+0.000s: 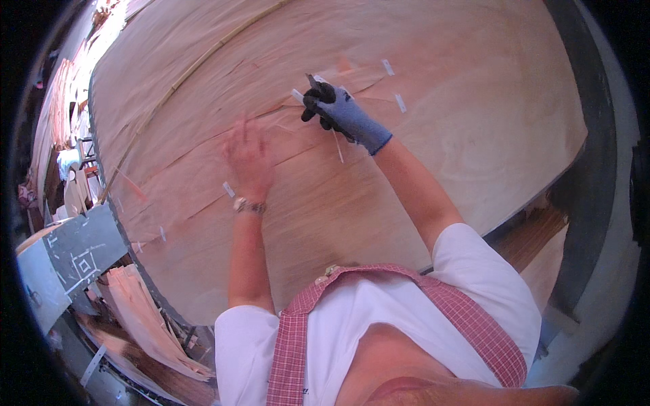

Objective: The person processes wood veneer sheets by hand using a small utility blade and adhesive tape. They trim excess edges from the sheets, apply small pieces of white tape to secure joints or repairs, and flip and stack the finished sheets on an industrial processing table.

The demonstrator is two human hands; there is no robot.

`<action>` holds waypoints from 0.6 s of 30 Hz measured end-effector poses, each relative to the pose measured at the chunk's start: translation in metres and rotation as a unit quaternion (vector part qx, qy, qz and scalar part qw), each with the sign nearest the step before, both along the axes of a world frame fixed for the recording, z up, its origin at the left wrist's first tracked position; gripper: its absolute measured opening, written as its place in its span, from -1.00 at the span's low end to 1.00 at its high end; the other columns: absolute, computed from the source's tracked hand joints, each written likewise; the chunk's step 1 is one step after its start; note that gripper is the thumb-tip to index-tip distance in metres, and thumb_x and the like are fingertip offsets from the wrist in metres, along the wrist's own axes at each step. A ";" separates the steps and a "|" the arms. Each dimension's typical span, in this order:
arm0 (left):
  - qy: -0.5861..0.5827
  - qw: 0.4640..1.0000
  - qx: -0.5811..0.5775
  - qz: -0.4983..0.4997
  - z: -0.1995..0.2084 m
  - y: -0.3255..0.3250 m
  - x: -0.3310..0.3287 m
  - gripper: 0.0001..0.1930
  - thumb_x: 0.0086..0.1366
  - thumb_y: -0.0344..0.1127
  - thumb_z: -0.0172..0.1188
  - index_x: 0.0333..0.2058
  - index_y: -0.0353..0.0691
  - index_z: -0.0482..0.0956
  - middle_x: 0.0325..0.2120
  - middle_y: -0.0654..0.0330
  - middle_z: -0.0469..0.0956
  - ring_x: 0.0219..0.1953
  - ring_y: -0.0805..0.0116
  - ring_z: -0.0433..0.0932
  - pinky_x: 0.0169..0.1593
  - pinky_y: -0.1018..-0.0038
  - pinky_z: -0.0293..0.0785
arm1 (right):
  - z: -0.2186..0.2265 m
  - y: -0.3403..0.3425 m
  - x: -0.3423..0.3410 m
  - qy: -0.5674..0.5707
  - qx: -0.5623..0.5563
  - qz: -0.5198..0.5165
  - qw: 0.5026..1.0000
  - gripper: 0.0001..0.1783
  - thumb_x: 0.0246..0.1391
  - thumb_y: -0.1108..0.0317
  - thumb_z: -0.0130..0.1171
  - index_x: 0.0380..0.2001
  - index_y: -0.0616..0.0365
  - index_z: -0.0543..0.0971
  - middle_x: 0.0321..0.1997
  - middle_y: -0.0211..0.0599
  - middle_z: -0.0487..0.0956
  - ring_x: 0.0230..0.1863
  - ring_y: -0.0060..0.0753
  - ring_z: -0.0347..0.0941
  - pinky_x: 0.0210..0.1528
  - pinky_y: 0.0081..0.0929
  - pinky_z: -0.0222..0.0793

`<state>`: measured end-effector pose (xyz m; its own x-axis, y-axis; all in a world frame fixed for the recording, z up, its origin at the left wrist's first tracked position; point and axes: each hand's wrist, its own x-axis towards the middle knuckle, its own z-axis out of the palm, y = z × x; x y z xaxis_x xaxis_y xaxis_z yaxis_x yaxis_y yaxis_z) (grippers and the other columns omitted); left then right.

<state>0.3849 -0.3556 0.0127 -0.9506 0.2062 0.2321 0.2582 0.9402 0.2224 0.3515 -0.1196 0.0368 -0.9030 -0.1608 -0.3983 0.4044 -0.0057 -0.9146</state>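
A large sheet of thin wood veneer (467, 128) lies before me, crossed by long splits. My right hand (335, 111), in a blue-grey glove with black fingers, is closed over the sheet's upper middle. From its fingers juts the tip of a small dark blade-like tool (311, 80); the rest is hidden in the grip. A short white tape piece (297, 96) shows beside the fingertips, and a thin pale strip (339, 147) is below the glove. My bare left hand (249, 154), blurred, is over the sheet with fingers stretched out, near another tape piece (229, 189).
More white tape pieces (400, 103) dot the veneer. A long thin bamboo stick (172, 88) lies across its far left. At the left stand a grey panel with chalk-like marks (84, 254) and stacked veneer sheets (139, 304). A dark edge (599, 135) curves along the right.
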 end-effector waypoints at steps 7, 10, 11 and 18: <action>0.005 0.995 0.085 0.052 -0.013 0.009 -0.028 -0.62 0.15 -0.14 0.28 -0.04 0.00 0.54 0.00 0.29 0.49 0.07 0.27 0.37 0.17 0.23 0.10 | -0.008 -0.017 -0.009 -0.002 0.017 -0.025 1.000 -0.68 0.20 0.07 0.16 -0.21 0.10 0.54 -0.43 -0.39 0.65 -0.67 -0.70 0.30 -0.65 -0.68 0.18; 0.032 0.993 0.104 0.055 -0.013 0.008 -0.036 -0.71 0.14 -0.13 0.30 -0.14 0.01 0.58 -0.08 0.34 0.52 0.00 0.30 0.40 0.13 0.26 0.13 | -0.009 -0.016 -0.002 0.002 -0.008 -0.041 0.999 -0.70 0.20 0.09 0.17 -0.21 0.11 0.54 -0.45 -0.37 0.64 -0.68 -0.69 0.29 -0.65 -0.69 0.18; 0.050 0.991 0.113 0.047 -0.015 0.009 -0.038 -0.73 0.14 -0.13 0.30 -0.18 0.02 0.59 -0.11 0.36 0.53 -0.02 0.30 0.41 0.12 0.26 0.14 | -0.009 -0.014 -0.002 0.006 -0.012 -0.049 0.999 -0.70 0.20 0.11 0.17 -0.21 0.12 0.54 -0.45 -0.37 0.64 -0.68 -0.69 0.28 -0.65 -0.69 0.18; 0.141 0.979 0.147 0.011 -0.023 0.021 -0.037 -0.76 0.16 -0.19 0.28 -0.16 0.07 0.61 -0.17 0.41 0.55 -0.07 0.33 0.45 0.08 0.28 0.19 | -0.009 -0.033 -0.013 -0.017 -0.027 0.002 0.999 -0.75 0.21 0.16 0.16 -0.25 0.13 0.53 -0.48 -0.35 0.63 -0.68 -0.71 0.29 -0.67 -0.72 0.16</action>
<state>0.3484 -0.3342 -0.0099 -0.8437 0.0710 0.5321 0.3283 0.8525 0.4068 0.3389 -0.1522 0.0275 -0.8885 -0.1859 -0.4195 0.4355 -0.0535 -0.8986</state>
